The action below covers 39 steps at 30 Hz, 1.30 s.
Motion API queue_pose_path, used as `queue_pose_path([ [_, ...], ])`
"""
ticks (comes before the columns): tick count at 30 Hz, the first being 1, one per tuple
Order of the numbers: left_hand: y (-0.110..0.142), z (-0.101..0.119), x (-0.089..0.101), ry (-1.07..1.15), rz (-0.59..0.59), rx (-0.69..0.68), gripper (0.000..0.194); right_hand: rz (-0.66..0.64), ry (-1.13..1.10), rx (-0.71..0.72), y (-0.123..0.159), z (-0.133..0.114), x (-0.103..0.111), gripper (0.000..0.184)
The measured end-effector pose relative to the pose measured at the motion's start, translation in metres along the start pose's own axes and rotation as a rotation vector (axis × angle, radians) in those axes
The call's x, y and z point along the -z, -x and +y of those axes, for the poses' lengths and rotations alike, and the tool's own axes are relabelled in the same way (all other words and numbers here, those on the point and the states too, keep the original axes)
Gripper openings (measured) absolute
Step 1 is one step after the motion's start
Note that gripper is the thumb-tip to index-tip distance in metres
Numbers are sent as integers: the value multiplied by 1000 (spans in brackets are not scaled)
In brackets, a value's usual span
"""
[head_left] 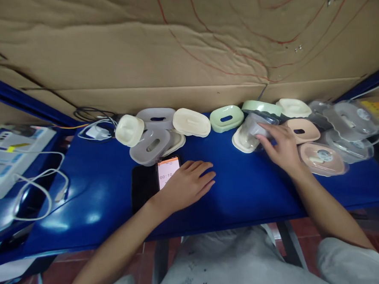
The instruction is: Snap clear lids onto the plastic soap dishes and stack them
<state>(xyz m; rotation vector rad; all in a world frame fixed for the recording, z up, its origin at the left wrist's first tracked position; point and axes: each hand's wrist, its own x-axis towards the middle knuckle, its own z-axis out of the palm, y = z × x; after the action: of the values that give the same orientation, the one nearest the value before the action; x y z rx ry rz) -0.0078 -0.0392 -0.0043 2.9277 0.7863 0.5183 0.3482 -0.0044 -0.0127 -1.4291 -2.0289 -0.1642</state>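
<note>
My left hand (192, 182) lies over the blue tabletop with its fingers stretched out and nothing in them. It partly covers a phone (169, 169) with a timer on its screen. On the right, my right hand (281, 147) pinches a clear plastic cover (256, 128), blurred and tilted. Beneath that cover sits a cream oval piece (239, 142); whether they touch is unclear. Close to my right hand are a peach tray with a slot (302, 130), a green wavy-edged piece (261, 107) and a peach soap-dish-like box (322, 157) under a clear lid.
Along the back stand a green slotted tray (227, 117), a cream oval dish (191, 122), grey slotted trays (150, 146) and a small cream piece (129, 130). Clear lids (351, 121) are piled at right. Cables (99, 129) and a power strip (13, 157) lie left. Cardboard (123, 56) walls the back.
</note>
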Motion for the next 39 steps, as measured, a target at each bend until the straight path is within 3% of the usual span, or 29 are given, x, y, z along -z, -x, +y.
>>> queue_pose_path([
  [4,0,-3,-1,-14,-23,21,24,69,-38,32,0,-4,10,36],
  [8,-1,-14,5,-123,0,137,32,106,-95,202,2,-17,12,36],
  [13,1,-30,13,-264,22,410,46,29,-135,400,7,-37,9,49],
  [17,4,-41,17,-294,49,587,52,-80,-165,559,11,-55,4,41],
  [23,4,-55,14,-324,-12,491,57,-159,-193,613,15,-64,-11,29],
  [29,-3,-57,7,-343,-41,473,58,-272,7,454,19,-56,-23,28],
  [35,-2,-58,6,-315,-53,459,54,-243,83,428,18,-46,-23,20],
  [39,2,-63,1,-312,-41,392,47,-170,-30,392,18,-44,-25,21],
])
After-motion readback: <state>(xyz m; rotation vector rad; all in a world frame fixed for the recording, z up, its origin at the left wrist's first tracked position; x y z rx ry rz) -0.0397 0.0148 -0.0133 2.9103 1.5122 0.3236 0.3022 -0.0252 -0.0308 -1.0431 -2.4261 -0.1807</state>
